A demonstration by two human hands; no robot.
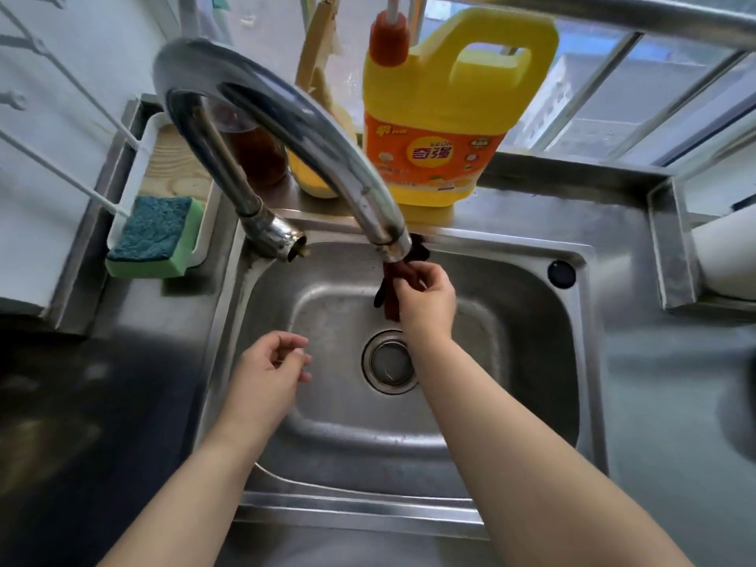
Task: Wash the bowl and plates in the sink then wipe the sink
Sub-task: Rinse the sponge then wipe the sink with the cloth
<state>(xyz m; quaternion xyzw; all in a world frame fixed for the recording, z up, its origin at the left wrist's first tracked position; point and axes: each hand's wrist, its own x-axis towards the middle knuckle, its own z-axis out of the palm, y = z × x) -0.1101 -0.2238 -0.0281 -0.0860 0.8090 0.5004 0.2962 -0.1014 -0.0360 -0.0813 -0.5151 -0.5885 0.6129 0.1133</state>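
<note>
A dark red cloth (399,282) hangs lengthwise downward from the faucet (286,128) spout into the sink (532,362), pinched by the right hand (425,304) reaching forward. The left hand (266,370) hovers beside it over the basin, fingers loosely curled, holding nothing.
</note>
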